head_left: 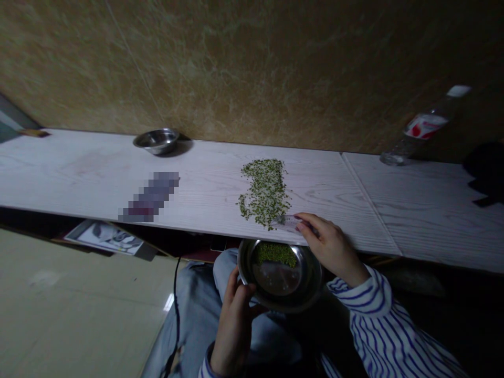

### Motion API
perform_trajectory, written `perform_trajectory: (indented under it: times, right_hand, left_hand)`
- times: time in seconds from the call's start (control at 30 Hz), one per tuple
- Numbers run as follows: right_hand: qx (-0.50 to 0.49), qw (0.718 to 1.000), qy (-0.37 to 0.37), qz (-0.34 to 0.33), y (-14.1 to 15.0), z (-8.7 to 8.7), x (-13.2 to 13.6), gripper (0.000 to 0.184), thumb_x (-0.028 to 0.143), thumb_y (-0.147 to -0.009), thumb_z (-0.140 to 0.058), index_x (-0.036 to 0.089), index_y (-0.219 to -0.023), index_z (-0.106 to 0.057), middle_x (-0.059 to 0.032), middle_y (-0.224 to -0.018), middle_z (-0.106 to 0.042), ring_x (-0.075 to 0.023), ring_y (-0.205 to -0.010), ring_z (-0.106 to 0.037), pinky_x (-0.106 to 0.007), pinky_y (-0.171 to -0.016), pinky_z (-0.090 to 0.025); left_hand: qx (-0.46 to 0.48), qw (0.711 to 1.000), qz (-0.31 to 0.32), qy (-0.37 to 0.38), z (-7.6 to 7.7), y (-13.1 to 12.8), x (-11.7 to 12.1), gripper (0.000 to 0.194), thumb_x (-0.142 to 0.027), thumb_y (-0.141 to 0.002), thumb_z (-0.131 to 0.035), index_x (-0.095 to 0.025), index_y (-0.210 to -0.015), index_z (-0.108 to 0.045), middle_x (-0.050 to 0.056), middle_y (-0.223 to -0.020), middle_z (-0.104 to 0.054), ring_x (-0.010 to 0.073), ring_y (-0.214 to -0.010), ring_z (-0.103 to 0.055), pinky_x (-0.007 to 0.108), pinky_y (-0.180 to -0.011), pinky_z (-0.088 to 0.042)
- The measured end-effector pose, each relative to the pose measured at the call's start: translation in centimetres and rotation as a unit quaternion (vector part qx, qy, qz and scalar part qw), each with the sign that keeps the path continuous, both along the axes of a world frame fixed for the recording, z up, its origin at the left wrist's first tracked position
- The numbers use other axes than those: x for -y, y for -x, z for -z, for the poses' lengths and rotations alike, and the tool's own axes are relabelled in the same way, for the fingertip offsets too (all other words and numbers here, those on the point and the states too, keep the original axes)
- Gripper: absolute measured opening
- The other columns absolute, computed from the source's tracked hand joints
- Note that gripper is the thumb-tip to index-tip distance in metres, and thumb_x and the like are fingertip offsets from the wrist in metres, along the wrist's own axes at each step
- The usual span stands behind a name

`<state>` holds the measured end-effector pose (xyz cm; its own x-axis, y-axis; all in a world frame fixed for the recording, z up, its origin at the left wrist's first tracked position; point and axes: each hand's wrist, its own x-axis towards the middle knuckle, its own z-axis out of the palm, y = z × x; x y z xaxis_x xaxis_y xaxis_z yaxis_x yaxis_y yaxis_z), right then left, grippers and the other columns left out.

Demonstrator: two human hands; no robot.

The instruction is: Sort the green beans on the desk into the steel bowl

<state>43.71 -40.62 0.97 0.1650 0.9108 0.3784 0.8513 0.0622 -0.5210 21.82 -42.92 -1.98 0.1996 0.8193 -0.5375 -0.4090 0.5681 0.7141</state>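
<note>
Small green beans (265, 191), which look like mung beans, lie spread over the pale wood-grain tabletop (208, 184). In my right hand (334, 244) is a clear plastic strip resembling a short ruler (289, 222), pinched by one end; its other end touches the near edge of the beans. Below the table edge, my left hand (238, 315) grips the left rim of a metal bowl (305, 294), tilted above my lap. More green beans (275, 254) are heaped at the bowl's table side, leaving part of its shiny bottom bare.
A smaller metal bowl (157, 140) stands by the wall at back left. Nearer lies a pixelated object (151, 198). A clear bottle with a white cap (425, 126) stands at the right, beside a dark object (486, 170). Under the table is an open box (110, 239).
</note>
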Motion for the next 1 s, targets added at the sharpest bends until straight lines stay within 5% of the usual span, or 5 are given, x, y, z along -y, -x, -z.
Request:
perform_trajectory:
  times: [0.8, 1.0]
  right_hand:
    - [-0.009, 0.998, 0.016, -0.054, 0.9, -0.3, 0.8, 0.025, 0.024, -0.094, -0.052, 0.024, -0.115, -0.065, -0.0032, -0.109, -0.073, -0.0182, -0.098, -0.068, -0.032, -0.087, -0.052]
    - [-0.045, 0.999, 0.0, 0.005, 0.1, 0.0, 1.5, 0.025, 0.029, -0.093, -0.052, 0.022, -0.113, -0.066, -0.0049, -0.102, -0.074, -0.0183, -0.087, -0.07, -0.029, -0.075, -0.055]
  left_hand:
    - [0.007, 1.0, 0.002, -0.007, 0.8, 0.4, 0.0, 0.055, -0.026, -0.078, -0.06, -0.025, -0.132, -0.054, 0.01, -0.124, -0.061, 0.0264, -0.103, -0.055, 0.034, -0.069, -0.054]
    - [0.0, 1.0, 0.007, -0.002, 1.1, 0.3, -0.2, 0.055, -0.027, -0.077, -0.06, -0.024, -0.131, -0.053, 0.011, -0.122, -0.061, 0.0292, -0.107, -0.055, 0.036, -0.067, -0.054]
